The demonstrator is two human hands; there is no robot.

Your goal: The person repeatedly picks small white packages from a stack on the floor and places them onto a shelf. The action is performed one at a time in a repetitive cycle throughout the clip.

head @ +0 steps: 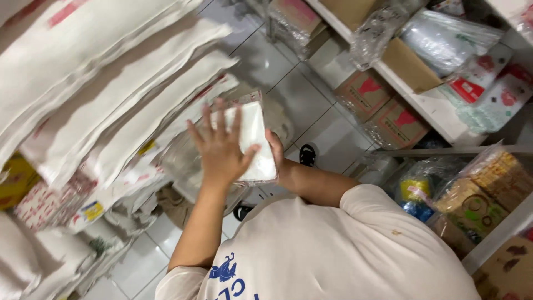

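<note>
A flat white packet [254, 129] in clear plastic wrap is held between both my hands above the tiled floor. My left hand [220, 149] lies spread on top of it, fingers apart and pressing on its left half. My right hand [275, 149] grips the packet's right edge; only the thumb side shows, the fingers are hidden under the packet. A larger crumpled clear plastic bag [183, 161] sits just beneath and left of the packet. My white T-shirt with blue print fills the lower part of the view.
Stacked white woven sacks [105, 83] fill the left. On the right, a white shelf [427, 105] holds brown cartons [388, 111] and plastic-wrapped goods; bagged items [477, 189] sit lower right. Grey floor tiles [294, 94] run between. Black sandals [307, 155] show below.
</note>
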